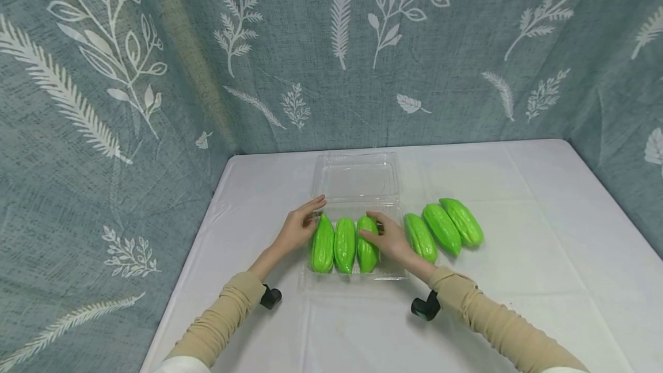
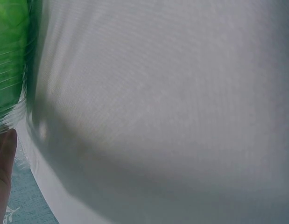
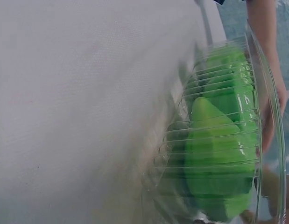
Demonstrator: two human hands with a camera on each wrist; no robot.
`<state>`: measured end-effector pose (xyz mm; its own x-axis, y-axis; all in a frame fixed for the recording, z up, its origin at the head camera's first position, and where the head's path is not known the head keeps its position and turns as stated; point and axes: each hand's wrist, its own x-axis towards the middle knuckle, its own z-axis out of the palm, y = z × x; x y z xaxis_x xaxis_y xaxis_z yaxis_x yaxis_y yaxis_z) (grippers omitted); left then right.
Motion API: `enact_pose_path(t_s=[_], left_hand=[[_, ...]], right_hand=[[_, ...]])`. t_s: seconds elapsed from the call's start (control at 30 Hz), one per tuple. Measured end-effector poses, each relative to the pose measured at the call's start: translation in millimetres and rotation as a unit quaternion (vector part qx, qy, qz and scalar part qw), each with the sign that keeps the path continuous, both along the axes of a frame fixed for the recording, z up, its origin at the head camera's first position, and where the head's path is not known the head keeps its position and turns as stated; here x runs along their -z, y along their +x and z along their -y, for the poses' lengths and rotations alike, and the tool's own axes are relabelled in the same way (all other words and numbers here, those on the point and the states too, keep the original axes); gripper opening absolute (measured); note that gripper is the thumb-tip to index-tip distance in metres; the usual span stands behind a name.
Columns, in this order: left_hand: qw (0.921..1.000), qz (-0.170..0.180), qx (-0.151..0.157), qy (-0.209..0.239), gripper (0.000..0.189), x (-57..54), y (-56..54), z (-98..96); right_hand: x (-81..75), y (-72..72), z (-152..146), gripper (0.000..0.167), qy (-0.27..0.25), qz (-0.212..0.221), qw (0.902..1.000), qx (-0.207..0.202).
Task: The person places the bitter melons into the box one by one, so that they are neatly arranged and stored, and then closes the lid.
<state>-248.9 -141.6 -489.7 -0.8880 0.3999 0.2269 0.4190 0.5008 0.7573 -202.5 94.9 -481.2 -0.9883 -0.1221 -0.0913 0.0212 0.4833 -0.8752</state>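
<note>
An open clear plastic clamshell box (image 1: 392,273) lies on the table with its lid (image 1: 357,180) folded back. Three bright green, ridged gourds with pointed ends, a left one (image 1: 323,249), a middle one (image 1: 344,246) and a right one (image 1: 367,255), lie side by side in its base. My right hand (image 1: 392,240) holds the right gourd between thumb and fingers. At the box's left edge is my left hand (image 1: 296,231), its fingers extended beside the left gourd's upper end. In the right wrist view, green gourds (image 3: 216,154) show through the box's ribbed wall.
Right of the box lie three more green gourds: a near one (image 1: 420,239), a middle one (image 1: 442,228) and a far one (image 1: 462,222). A white cloth covers the table (image 1: 528,258). Patterned blue-grey curtains (image 1: 311,45) hang behind and at both sides.
</note>
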Motion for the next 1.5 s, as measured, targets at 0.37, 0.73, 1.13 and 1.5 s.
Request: enact_pose_path(t_s=[0.37, 0.73, 1.13, 1.5], left_hand=[[0.9999, 0.002, -0.006, -0.008, 0.047, -0.8, 0.4, -0.8], [1.0000, 0.001, 0.000, 0.000, 0.047, -1.5, -1.4, -1.2], [1.0000, 0.002, -0.003, 0.000, 0.047, -0.5, -1.2, -1.3], [1.0000, 0.001, -0.003, -0.003, 0.047, -0.3, -1.9, -1.4]], right_hand=[[-1.2, -0.2, -1, 0.057, -0.012, -0.019, 0.9997, -0.002], [-11.8, -1.2, -3, 0.058, -0.018, -0.045, 0.9988, -0.012], [-17.5, -0.1, -7, 0.059, -0.018, -0.039, 0.9987, -0.026], [-20.5, 2.7, -7, 0.059, -0.023, -0.042, 0.9980, -0.041]])
